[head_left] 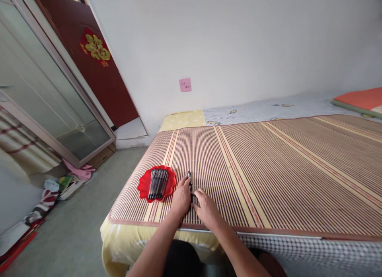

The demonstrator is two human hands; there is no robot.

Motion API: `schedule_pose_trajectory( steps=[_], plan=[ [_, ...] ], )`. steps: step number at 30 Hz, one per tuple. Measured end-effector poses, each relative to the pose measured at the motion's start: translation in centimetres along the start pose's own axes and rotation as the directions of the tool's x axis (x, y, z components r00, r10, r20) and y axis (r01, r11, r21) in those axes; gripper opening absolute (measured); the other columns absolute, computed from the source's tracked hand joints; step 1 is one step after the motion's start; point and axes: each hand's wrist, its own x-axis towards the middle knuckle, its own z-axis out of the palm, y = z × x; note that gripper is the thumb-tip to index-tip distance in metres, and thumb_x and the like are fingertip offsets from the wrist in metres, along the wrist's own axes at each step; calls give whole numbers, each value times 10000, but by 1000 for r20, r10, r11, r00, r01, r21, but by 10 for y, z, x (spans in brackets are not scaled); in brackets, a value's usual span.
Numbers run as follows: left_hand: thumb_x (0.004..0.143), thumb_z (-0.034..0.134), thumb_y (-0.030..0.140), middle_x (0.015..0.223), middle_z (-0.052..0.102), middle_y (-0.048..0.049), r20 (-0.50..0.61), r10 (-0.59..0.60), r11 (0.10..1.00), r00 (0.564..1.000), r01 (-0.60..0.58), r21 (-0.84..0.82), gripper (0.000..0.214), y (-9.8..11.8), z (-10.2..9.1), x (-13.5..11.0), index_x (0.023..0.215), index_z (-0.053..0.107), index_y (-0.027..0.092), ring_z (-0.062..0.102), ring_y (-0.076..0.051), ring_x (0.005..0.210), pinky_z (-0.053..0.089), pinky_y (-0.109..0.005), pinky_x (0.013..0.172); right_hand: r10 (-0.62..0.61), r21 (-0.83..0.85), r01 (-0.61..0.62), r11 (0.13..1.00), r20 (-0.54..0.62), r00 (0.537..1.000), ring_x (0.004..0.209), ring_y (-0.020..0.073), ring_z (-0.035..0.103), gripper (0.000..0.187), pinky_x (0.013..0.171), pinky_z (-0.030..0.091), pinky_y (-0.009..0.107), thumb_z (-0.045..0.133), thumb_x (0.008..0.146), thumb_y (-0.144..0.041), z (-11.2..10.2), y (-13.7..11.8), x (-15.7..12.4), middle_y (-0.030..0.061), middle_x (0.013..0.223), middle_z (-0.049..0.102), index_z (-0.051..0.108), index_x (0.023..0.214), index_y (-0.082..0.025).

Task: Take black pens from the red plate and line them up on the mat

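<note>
My left hand (181, 197) and my right hand (205, 207) rest close together on a striped bamboo mat (268, 165) near the bed's front edge. Both are closed on one dark pen (189, 180) lying between them; its cap end pokes out beyond the left fingers. Just left of my left hand sits a red scalloped plate (142, 185) holding several dark pens (158, 183) side by side.
The mat covers a bed with a yellow sheet (182, 119) and a grey patterned sheet (268, 108). An orange cushion (359, 100) lies far right. A pink note (185, 84) is on the wall. Clutter (59, 185) lies on the floor by a glass door.
</note>
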Motion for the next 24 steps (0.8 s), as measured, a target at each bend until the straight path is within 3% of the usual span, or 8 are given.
schedule_pose_trajectory(
  steps=[6,13,24],
  plan=[
    [949,351,84,1438,590,-212,-13,27,1000,1000,-28,-9,494,-5,4,3,1394,565,92,533,-271,1376,453,-462,1130,-4,-16,4,1000,3,1000,1093,252,672,307,936,499,313,613,854,-83,0,0,0,83,1162,666,657,1134,-201],
    [975,349,114,1387,635,-175,-42,77,996,996,-79,-42,448,-12,7,5,1350,592,128,530,-253,1376,422,-489,1163,-28,-9,28,1000,-26,999,1093,249,672,297,947,502,315,618,862,-98,4,4,-1,80,1157,664,657,1137,-203],
    [990,426,192,1388,632,-165,-96,30,996,995,-38,-76,436,-8,5,1,1416,512,164,562,-271,1344,438,-531,1136,-44,90,51,995,-75,996,1096,256,657,274,987,509,350,617,841,-66,3,10,1,98,1112,660,671,1080,-187]
  ],
)
